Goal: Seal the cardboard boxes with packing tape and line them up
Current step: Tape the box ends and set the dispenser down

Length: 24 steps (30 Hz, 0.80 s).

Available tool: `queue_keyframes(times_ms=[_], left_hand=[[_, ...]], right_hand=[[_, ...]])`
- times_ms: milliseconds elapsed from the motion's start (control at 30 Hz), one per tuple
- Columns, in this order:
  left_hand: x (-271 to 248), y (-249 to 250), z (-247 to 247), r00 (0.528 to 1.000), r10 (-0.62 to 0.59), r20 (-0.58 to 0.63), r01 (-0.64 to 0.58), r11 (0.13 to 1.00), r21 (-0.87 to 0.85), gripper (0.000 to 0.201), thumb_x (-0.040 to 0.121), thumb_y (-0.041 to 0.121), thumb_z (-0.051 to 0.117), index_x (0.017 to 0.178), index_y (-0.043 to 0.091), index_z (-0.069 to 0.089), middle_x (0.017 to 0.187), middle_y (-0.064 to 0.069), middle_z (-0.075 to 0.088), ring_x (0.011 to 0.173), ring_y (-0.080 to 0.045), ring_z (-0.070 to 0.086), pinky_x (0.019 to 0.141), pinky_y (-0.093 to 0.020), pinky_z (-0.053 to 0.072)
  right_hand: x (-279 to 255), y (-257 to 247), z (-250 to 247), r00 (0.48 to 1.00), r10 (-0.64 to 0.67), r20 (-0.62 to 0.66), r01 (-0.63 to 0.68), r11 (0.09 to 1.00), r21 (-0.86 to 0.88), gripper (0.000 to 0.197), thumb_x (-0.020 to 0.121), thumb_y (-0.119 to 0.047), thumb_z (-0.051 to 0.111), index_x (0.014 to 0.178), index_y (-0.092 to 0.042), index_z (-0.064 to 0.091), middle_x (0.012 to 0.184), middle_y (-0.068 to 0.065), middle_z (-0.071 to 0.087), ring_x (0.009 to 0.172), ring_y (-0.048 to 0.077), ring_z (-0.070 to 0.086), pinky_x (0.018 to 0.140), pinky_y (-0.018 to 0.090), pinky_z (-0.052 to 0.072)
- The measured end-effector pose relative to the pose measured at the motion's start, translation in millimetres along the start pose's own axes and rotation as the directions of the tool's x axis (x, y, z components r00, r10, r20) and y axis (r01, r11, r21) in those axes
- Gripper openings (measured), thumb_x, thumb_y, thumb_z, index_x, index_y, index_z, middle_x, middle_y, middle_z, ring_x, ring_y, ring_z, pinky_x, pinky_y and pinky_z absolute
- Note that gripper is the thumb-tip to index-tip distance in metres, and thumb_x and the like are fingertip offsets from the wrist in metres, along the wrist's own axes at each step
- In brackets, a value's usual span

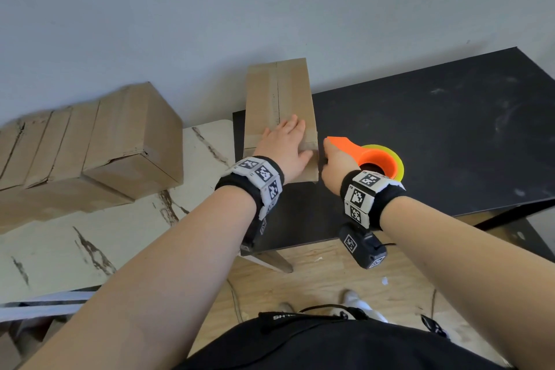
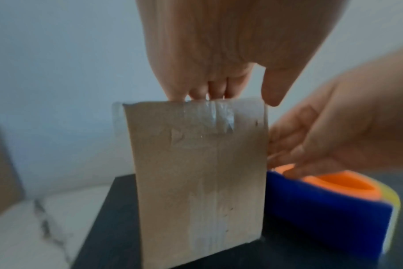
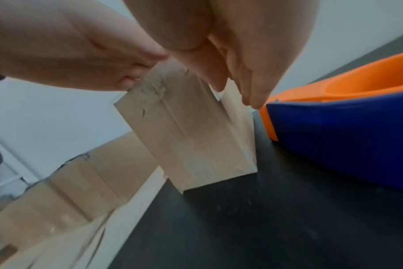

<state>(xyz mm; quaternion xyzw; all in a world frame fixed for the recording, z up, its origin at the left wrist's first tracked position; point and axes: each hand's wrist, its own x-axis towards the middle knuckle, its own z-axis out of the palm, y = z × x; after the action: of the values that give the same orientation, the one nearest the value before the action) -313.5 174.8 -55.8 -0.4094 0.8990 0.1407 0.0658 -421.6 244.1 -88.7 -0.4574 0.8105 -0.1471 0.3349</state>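
The left hand (image 1: 283, 146) lies flat with straight fingers pressing the taped top of the cardboard box (image 1: 279, 99) standing on the black table (image 1: 435, 135), while just beside it the right hand (image 1: 338, 168), fingers extended, touches the box's near right corner, the orange tape dispenser (image 1: 375, 159) right behind its knuckles.
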Motion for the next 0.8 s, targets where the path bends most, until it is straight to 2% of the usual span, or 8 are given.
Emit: queue_keyframes(times_ms=[100, 133, 233, 267, 333, 533, 700, 800], left_hand=[[-10.6, -14.3, -7.4, 0.987, -0.087, -0.131, 0.033, 0.928, -0.372, 0.051, 0.1, 0.031, 0.038, 0.149, 0.02, 0.024, 0.156, 0.002, 0.023, 0.143, -0.014, 0.02, 0.115, -0.03, 0.015], [-16.0, -21.8, -8.2, 0.97, -0.145, -0.196, 0.052, 0.909, -0.414, 0.049, 0.1, 0.029, 0.037, 0.147, 0.02, 0.028, 0.154, 0.002, 0.028, 0.142, -0.013, 0.024, 0.113, -0.028, 0.017], [-30.9, -47.8, -5.4, 0.887, -0.36, -0.29, 0.21, 0.873, -0.441, 0.043, 0.101, 0.017, 0.035, 0.144, 0.013, 0.036, 0.148, -0.005, 0.039, 0.137, -0.019, 0.033, 0.112, -0.029, 0.023], [-34.2, -56.0, -3.2, 0.859, -0.423, -0.289, 0.263, 0.848, -0.459, 0.041, 0.101, 0.014, 0.035, 0.141, 0.01, 0.04, 0.145, -0.007, 0.043, 0.134, -0.022, 0.038, 0.11, -0.03, 0.027], [-39.1, -67.3, 2.6, 0.837, -0.481, -0.262, 0.299, 0.802, -0.517, 0.039, 0.099, 0.009, 0.036, 0.136, 0.009, 0.048, 0.136, -0.01, 0.053, 0.126, -0.025, 0.047, 0.106, -0.031, 0.033], [-41.7, -75.5, 7.0, 0.89, -0.401, -0.218, 0.244, 0.821, -0.517, 0.025, 0.094, 0.011, 0.05, 0.109, 0.014, 0.07, 0.1, -0.007, 0.071, 0.098, -0.026, 0.062, 0.092, -0.032, 0.046], [-45.2, -77.9, 0.9, 0.936, -0.29, -0.199, 0.164, 0.859, -0.484, 0.021, 0.091, 0.018, 0.057, 0.106, 0.018, 0.072, 0.1, -0.003, 0.072, 0.097, -0.021, 0.064, 0.092, -0.034, 0.048], [-46.0, -78.8, -1.0, 0.935, -0.286, -0.209, 0.159, 0.867, -0.473, 0.021, 0.092, 0.025, 0.058, 0.102, 0.011, 0.071, 0.098, -0.007, 0.071, 0.093, -0.021, 0.063, 0.089, -0.036, 0.049]], right_hand=[[5.8, -0.9, 6.2, 0.999, -0.034, 0.032, 0.038, 0.989, -0.142, 0.048, 0.095, -0.002, 0.035, 0.143, -0.011, 0.03, 0.134, 0.017, 0.048, 0.121, 0.032, 0.047, 0.094, 0.032, 0.037], [4.2, -3.8, 7.1, 0.999, -0.036, 0.027, 0.04, 0.981, -0.19, 0.043, 0.096, -0.002, 0.035, 0.138, -0.01, 0.036, 0.13, 0.014, 0.051, 0.118, 0.03, 0.049, 0.094, 0.032, 0.038], [1.5, -6.6, -4.9, 0.995, -0.06, -0.076, 0.053, 0.995, -0.086, 0.031, 0.092, 0.0, 0.038, 0.118, -0.007, 0.055, 0.101, 0.008, 0.06, 0.09, 0.028, 0.056, 0.073, 0.031, 0.042], [0.1, -7.9, -9.5, 0.987, -0.089, -0.134, 0.078, 0.993, -0.086, 0.03, 0.092, -0.003, 0.039, 0.115, -0.008, 0.058, 0.097, 0.008, 0.061, 0.087, 0.027, 0.056, 0.072, 0.032, 0.044], [2.1, -7.6, -15.1, 0.978, -0.125, -0.17, 0.107, 0.988, -0.111, 0.028, 0.096, -0.011, 0.041, 0.115, -0.009, 0.061, 0.104, 0.009, 0.065, 0.095, 0.029, 0.06, 0.08, 0.034, 0.048], [3.4, -15.9, -23.8, 0.981, -0.176, -0.085, 0.144, 0.945, -0.295, 0.026, 0.097, -0.022, 0.045, 0.116, -0.014, 0.062, 0.108, 0.007, 0.065, 0.099, 0.026, 0.06, 0.086, 0.034, 0.049], [1.6, -14.8, -28.1, 0.979, -0.198, -0.054, 0.168, 0.927, -0.336, 0.029, 0.097, -0.032, 0.046, 0.11, -0.014, 0.064, 0.101, 0.005, 0.066, 0.093, 0.024, 0.061, 0.081, 0.032, 0.048], [0.4, -15.0, -27.3, 0.977, -0.201, -0.069, 0.166, 0.923, -0.348, 0.032, 0.097, -0.036, 0.044, 0.107, -0.013, 0.065, 0.098, 0.005, 0.067, 0.086, 0.022, 0.059, 0.076, 0.03, 0.046]])
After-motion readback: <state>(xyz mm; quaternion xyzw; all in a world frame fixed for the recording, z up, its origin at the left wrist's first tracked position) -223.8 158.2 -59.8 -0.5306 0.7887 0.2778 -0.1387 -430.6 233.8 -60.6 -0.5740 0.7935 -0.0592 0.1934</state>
